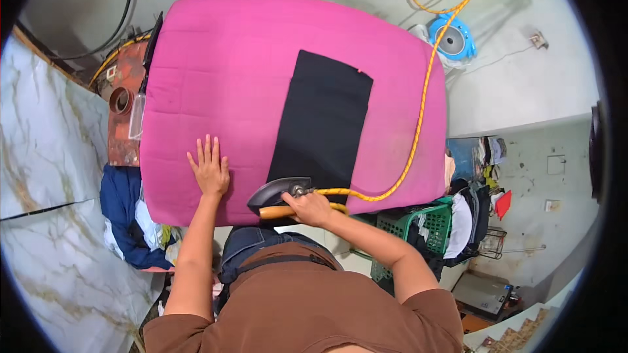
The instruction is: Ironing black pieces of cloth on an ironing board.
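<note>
My right hand (309,208) grips the wooden handle of a steam iron (279,193), which rests at the near end of a folded black cloth (321,117). A yellow corded hose (417,142) runs from the iron up over the right side. The black cloth lies lengthwise on a padded ironing table with a pink cover (221,59); a small reddish mark shows near its far right corner. My left hand (211,169) lies flat, fingers spread, on the pink cover to the left of the cloth, holding nothing.
A green plastic basket (439,228) with dark clothes stands at the near right, beside hanging garments (461,225). Blue and white clothes (120,211) are heaped at the left. A rusty red surface (122,144) adjoins the table's left edge. A blue fan-like device (451,39) sits beyond the far right.
</note>
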A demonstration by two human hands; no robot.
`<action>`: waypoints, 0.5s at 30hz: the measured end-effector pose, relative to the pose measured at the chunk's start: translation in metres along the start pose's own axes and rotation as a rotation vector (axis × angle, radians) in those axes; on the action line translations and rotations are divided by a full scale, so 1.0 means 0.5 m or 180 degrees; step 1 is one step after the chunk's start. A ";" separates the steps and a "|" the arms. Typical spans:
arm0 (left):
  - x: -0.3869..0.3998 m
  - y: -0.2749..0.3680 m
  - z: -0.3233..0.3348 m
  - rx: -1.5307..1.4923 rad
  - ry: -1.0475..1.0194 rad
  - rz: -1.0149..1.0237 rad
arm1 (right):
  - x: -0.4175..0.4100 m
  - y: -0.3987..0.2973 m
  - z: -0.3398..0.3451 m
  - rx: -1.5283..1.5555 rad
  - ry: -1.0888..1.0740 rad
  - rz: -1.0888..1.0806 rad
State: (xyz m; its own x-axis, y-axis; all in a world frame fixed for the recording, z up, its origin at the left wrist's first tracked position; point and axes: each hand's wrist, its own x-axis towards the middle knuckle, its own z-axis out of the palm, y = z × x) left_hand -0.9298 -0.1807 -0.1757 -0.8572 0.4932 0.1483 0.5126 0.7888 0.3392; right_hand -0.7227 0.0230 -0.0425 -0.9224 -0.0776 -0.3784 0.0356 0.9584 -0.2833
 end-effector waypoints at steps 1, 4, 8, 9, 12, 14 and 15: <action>0.002 -0.001 -0.003 -0.0027 0.0019 -0.0021 | 0.010 0.026 -0.025 -0.0193 -0.0145 -0.0117; 0.000 -0.010 -0.004 -0.0145 0.0061 0.0035 | 0.053 0.143 -0.099 -0.0351 0.0177 0.0263; 0.017 0.003 -0.007 -0.0082 0.0024 -0.0014 | 0.187 0.310 -0.258 -0.0021 0.1029 0.1296; 0.023 0.009 -0.008 -0.0106 0.0026 -0.0016 | 0.212 0.356 -0.287 0.0058 0.1239 0.1305; 0.022 0.000 -0.003 -0.0091 0.0072 -0.0021 | 0.296 0.385 -0.351 0.0206 0.1623 0.1545; 0.019 0.004 0.003 -0.0094 0.0109 0.0015 | 0.329 0.397 -0.350 0.0368 0.1838 0.1645; 0.019 0.001 -0.003 -0.0100 0.0051 -0.0017 | 0.331 0.389 -0.346 0.0583 0.1877 0.1558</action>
State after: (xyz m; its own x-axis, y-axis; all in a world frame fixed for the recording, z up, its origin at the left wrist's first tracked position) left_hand -0.9378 -0.1759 -0.1729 -0.8607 0.4828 0.1612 0.5063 0.7795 0.3689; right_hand -0.9351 0.2442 -0.0077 -0.8355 0.5491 0.0178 0.5058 0.7815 -0.3653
